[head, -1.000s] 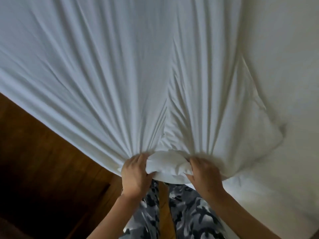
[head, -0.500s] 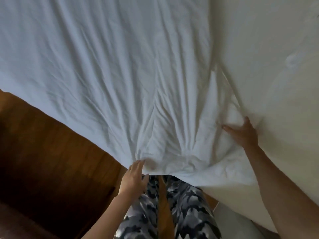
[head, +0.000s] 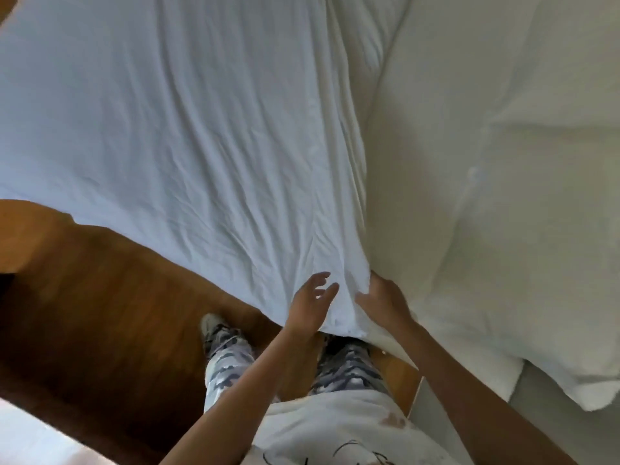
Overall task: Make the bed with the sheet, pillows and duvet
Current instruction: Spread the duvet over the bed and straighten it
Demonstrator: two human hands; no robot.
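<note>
White sheet spread over left part of bed, wrinkled, its near corner hanging over wooden floor. Cream duvet bunched to the right, touching sheet edge. Left hand spread wide, fingers straight, at the sheet corner. Right hand pinches that corner.

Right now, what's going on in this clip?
A person stands at the edge of a bed, working on a white sheet that is spread over it and still wrinkled. The right hand pinches the sheet's near edge, where it meets the cream duvet lying alongside. The left hand hovers beside it with fingers spread, holding nothing. The sheet's edge hangs over the wooden floor. No pillow can be clearly made out.
</note>
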